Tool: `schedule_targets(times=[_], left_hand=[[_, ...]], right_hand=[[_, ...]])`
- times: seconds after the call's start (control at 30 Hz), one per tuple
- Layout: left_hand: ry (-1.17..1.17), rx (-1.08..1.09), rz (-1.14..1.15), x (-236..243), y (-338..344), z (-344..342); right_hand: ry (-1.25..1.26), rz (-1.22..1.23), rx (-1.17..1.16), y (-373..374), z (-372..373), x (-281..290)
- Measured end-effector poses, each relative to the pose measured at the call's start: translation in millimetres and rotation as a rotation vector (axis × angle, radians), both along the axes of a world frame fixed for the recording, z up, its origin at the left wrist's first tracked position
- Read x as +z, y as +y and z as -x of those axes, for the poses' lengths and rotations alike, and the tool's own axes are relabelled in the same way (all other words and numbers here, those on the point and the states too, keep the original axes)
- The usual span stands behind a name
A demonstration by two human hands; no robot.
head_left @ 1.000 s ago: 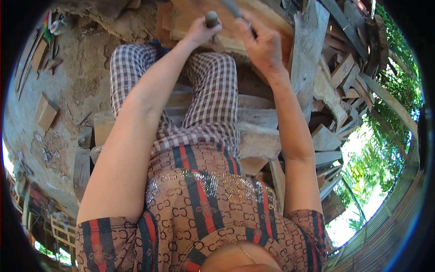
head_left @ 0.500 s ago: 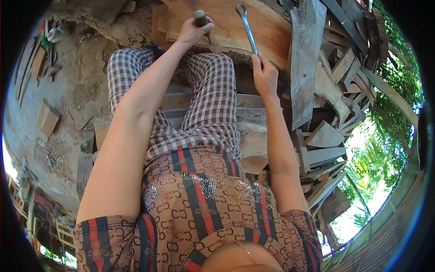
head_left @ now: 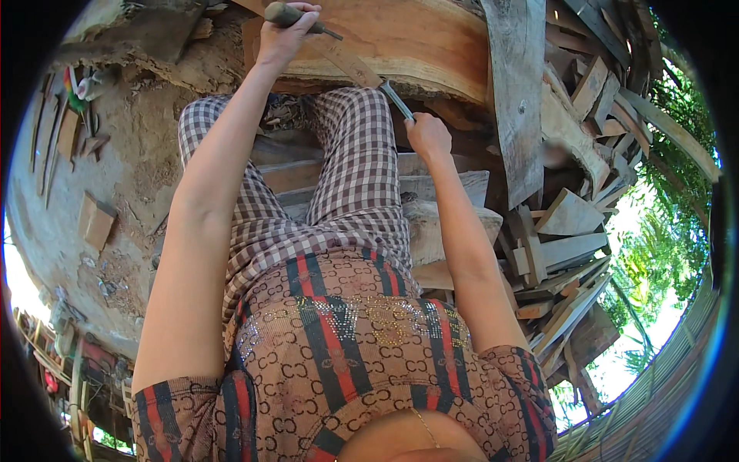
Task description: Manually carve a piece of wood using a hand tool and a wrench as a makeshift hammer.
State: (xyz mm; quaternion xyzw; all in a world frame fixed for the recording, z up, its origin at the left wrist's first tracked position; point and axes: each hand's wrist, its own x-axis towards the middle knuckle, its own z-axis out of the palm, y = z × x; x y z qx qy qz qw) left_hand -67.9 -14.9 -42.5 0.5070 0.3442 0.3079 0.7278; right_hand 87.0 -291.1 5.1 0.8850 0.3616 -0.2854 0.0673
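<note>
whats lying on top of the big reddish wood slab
A flat wooden strip lies slantwise on the slab. The left hand holds a round-handled tool to it; the right hand grips a metal tool at its edge. The slab's top end is out of view.

One view only: a wide fisheye camera worn on the person's head, looking steeply down along the body. The patterned shirt [head_left: 362, 369] fills the near lower edge, the checked trousers [head_left: 339, 192] run up the middle, and both forearms reach away from the camera toward the far top edge, where the big wood slab [head_left: 431, 42] lies. Bare ground [head_left: 131, 177] curves off on the left, stacked wood offcuts [head_left: 570, 231] on the right. Straight edges bend near the dark round rim.
</note>
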Motion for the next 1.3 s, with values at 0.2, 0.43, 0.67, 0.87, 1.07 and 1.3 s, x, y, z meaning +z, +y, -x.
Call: schedule_targets(times=[0.2,0.43,0.67,0.87,1.07,1.3], left_hand=[[-0.049,0.052,-0.009,19,-14,7],[-0.069,0.108,0.099,50,-36,23],[-0.049,0.089,0.093,36,-28,21],[0.05,0.074,-0.158,5,-20,-2],[-0.014,0.031,-0.058,10,-27,1],[0.04,0.0,-0.038,-10,-52,-10]], right_hand=[[-0.08,0.069,-0.035,8,-6,22],[-0.029,0.007,-0.132,-22,-2,62],[0.045,-0.079,-0.126,-17,11,65],[0.026,-0.061,-0.078,6,7,29],[-0.017,0.042,0.221,41,-3,17],[-0.022,0.1,0.265,78,12,30]])
